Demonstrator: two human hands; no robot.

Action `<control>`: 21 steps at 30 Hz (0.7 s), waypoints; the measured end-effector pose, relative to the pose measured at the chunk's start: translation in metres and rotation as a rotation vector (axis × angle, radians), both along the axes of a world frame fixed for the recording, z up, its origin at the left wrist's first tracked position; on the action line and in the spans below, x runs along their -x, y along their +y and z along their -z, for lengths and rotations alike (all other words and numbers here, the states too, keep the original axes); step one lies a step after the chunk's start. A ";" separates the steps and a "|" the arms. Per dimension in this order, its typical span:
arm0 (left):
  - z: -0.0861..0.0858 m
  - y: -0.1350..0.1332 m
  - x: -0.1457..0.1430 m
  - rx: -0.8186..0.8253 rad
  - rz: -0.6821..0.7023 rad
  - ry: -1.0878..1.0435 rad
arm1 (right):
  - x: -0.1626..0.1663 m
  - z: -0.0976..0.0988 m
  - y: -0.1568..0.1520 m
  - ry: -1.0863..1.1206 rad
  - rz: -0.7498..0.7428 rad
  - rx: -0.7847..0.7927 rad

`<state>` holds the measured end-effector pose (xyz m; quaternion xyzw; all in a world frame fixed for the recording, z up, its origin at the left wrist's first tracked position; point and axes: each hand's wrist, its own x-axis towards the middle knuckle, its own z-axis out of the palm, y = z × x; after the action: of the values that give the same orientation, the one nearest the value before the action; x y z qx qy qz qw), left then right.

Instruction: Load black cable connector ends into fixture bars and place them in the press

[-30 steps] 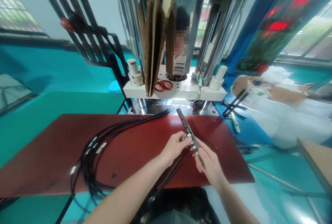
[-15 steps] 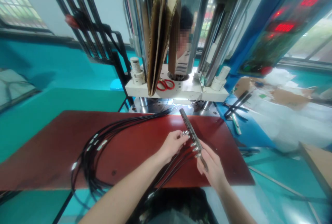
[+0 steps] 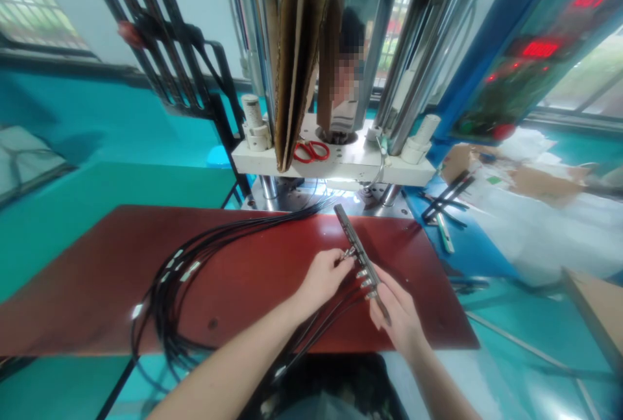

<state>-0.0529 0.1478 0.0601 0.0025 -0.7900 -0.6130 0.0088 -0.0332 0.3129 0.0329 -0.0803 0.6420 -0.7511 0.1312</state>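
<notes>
A long dark fixture bar (image 3: 357,248) lies tilted over the red surface (image 3: 97,290). The right hand (image 3: 396,316) grips its near end, fingers closed around it. The left hand (image 3: 324,277) pinches a metal connector (image 3: 348,253) against the bar. Black cables (image 3: 195,264) loop off leftward. Red scissors (image 3: 310,151) rest on the white press plate (image 3: 341,170) behind.

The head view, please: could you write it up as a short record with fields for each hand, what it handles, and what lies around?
Left hand: left hand pinches a small metal connector at the end of a black cable, against the bar.
Right hand: right hand grips the near end of a long dark metal bar.
Bar: lies slanted over the dark red table top; several metal connectors sit along its left side.
Cables: bundle of black cables loops across the table.
Behind: red-handled scissors on a white machine plate.
</notes>
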 end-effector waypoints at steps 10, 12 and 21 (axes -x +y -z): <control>-0.005 0.002 0.001 -0.323 0.055 -0.236 | 0.000 -0.007 -0.003 0.062 -0.015 -0.159; -0.003 0.001 0.001 -0.307 0.040 -0.214 | -0.001 -0.007 -0.004 0.078 -0.020 -0.194; -0.006 -0.014 0.002 -0.472 0.030 -0.136 | 0.001 -0.003 -0.002 -0.032 0.008 0.044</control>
<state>-0.0548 0.1341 0.0663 0.0338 -0.6237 -0.7790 -0.0544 -0.0346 0.3112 0.0360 -0.0687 0.6236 -0.7666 0.1368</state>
